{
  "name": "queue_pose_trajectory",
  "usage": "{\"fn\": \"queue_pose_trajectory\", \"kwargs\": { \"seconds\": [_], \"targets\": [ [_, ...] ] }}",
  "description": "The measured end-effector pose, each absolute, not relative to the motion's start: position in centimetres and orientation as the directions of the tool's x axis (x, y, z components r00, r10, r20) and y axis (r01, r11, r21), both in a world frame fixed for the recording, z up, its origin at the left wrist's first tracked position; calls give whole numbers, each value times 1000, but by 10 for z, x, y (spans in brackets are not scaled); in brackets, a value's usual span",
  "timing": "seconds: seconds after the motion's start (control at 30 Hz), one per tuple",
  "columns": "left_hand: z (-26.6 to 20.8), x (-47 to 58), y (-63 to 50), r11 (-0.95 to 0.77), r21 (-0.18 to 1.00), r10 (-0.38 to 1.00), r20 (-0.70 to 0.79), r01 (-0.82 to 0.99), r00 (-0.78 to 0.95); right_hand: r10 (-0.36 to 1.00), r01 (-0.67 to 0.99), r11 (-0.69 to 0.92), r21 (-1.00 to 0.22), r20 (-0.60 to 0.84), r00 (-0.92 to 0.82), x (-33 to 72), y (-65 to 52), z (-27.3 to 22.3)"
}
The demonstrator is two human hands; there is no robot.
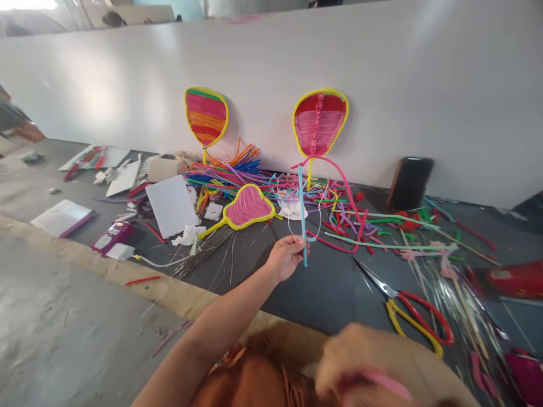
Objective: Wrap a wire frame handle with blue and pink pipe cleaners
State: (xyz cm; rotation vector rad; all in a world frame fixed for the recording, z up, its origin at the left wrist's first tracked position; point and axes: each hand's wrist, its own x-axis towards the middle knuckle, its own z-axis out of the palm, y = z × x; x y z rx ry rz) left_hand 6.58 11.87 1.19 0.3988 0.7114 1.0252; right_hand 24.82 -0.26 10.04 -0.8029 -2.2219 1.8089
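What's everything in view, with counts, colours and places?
Fans: three, yellow-rimmed; two upright, one lying.
Board: one, white, behind.
Table: one, dark grey, underneath.
Fuzzy sticks: many, mixed colours, heaped before the board.
Phone: one, dark, upright, right.
Scissors: one pair, red and yellow handles, right.
Cards: several, white, left.
Box: one, purple, left.
Cable: one, white, left.
Wires: many, silvery, right and centre.
Red object: one, right edge.
Stick: one, light blue, in left hand.
Wire hoop: one, pale, either side of the stick.
Fuzzy loop: one, pink, right of the stick.
Left hand: one, bare, centre.
Right hand: one, blurred, bottom, with pink strip.
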Motion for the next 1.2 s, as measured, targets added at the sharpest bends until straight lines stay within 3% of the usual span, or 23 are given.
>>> {"fn": "queue_pose_trajectory", "kwargs": {
  "seconds": [0.07, 0.17, 0.23, 0.33, 0.7, 1.2],
  "targets": [
    [12, 66, 119, 469, 603, 882, -349, -645, 315, 618, 345, 28, -938, -255, -743, 232, 29, 82],
    [12, 68, 119, 469, 601, 880, -377, -647, 288, 944, 268, -149, -952, -217, -249, 219, 59, 45],
    [14, 68, 119, 482, 602, 872, -400, -637, 281, 975, 143, -198, -970, -210, -76, 217, 66, 24],
    [17, 71, 119, 483, 604, 872, -401, -635, 282, 958, 91, -256, -962, -265, -108, 215, 63, 10],
    [19, 77, 115, 436, 648, 897, -365, -625, 248, 967, 326, -184, -927, -229, -107, 205, 62, 17],
    [17, 77, 114, 453, 680, 892, -355, -577, 281, 976, 350, -165, -922, -204, -77, 203, 60, 14]
  ]
}}
